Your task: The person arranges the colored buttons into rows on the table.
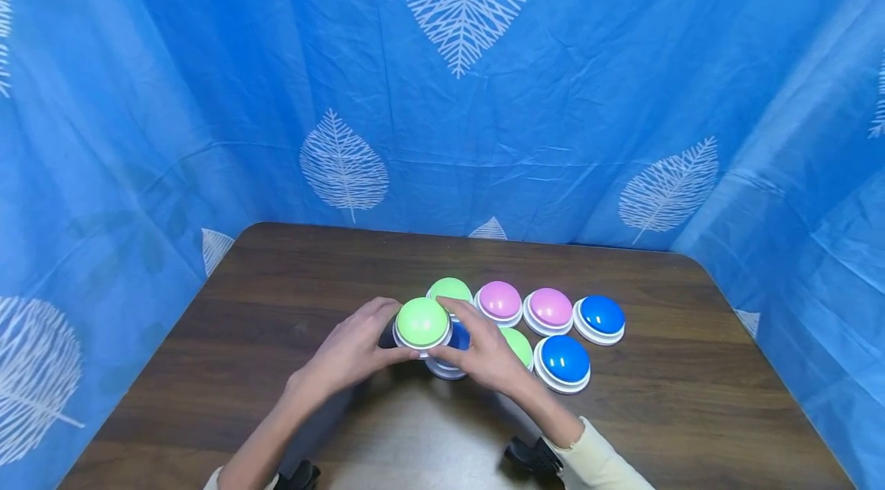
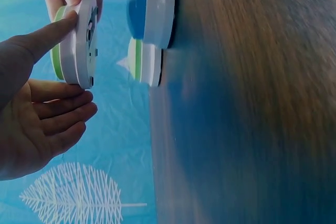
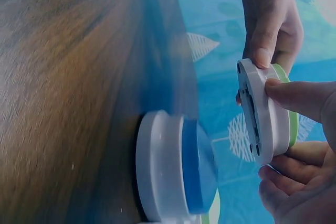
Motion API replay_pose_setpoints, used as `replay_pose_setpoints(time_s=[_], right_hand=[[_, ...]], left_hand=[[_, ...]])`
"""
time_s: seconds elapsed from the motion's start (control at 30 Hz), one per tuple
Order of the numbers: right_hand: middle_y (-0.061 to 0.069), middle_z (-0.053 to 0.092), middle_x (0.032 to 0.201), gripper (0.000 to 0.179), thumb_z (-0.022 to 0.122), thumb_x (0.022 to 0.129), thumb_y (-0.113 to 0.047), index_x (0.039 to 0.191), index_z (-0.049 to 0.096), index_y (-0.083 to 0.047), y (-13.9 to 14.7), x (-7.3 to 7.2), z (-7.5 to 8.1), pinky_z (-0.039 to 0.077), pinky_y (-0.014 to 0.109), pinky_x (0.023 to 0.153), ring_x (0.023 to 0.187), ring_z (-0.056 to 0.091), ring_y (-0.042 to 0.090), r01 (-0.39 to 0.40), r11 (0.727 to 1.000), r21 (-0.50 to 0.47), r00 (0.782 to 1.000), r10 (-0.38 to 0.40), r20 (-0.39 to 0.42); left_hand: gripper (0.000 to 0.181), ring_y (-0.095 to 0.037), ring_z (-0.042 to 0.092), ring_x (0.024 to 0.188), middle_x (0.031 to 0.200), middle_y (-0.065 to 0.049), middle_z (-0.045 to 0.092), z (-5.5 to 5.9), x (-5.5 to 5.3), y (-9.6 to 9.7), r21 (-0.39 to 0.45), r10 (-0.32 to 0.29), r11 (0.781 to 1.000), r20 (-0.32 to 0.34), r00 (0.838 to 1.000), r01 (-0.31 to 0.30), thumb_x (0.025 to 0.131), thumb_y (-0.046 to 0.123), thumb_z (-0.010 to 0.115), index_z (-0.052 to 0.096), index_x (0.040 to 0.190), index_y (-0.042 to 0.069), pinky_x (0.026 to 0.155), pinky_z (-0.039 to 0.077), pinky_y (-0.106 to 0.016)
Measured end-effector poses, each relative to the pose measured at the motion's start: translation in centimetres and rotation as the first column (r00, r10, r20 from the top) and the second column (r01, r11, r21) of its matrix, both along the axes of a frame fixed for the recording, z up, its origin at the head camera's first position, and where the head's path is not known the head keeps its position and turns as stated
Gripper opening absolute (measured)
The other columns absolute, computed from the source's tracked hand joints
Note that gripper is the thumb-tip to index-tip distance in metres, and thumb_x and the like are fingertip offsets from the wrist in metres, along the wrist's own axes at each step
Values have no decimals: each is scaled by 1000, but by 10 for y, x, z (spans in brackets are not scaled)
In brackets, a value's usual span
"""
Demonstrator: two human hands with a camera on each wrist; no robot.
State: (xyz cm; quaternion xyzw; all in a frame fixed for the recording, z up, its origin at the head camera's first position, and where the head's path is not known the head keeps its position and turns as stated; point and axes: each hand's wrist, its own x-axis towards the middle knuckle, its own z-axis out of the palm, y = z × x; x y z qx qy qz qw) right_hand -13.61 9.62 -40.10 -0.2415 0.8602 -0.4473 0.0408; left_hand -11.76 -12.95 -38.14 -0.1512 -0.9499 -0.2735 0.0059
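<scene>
Between both hands, a green domed push button (image 1: 422,321) with a white base is held up off the table. My left hand (image 1: 349,350) grips its left side, and my right hand (image 1: 489,352) grips its right side. From the left wrist view, the raised button (image 2: 68,51) stands apart from the tabletop, its underside showing. Small dark feet and a recessed panel mark that underside (image 3: 251,111) in the right wrist view. A blue button (image 1: 445,370) sits just behind and below, partly hidden by the held button and right hand.
Behind stand a green button (image 1: 449,289), two pink buttons (image 1: 499,299) and a blue one (image 1: 602,315). Nearer, right of my right hand, are another green button (image 1: 520,345) and a blue button (image 1: 565,358). The brown wooden table (image 1: 276,298) meets a blue leaf-patterned curtain (image 1: 553,114).
</scene>
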Motion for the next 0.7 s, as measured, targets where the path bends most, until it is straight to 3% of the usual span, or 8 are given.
replay_pose_setpoints(time_s=[0.4, 0.7], right_hand=[[6, 52, 144, 71, 84, 81, -26, 144, 52, -15, 29, 2, -7, 38, 60, 104, 135, 44, 32, 74, 997, -2, 997, -74, -26], [6, 54, 143, 72, 85, 79, -21, 143, 52, -13, 43, 2, -7, 38, 58, 105, 134, 45, 31, 72, 997, -18, 996, -73, -60]], left_hand=[[73, -24, 59, 115, 128, -9, 60, -7, -10, 26, 1, -97, 995, -30, 995, 98, 77, 49, 82, 60, 132, 7, 92, 52, -47], [76, -20, 60, 109, 126, -9, 61, -8, -14, 38, -13, -114, 994, -63, 992, 113, 76, 52, 82, 59, 132, 6, 90, 54, -40]])
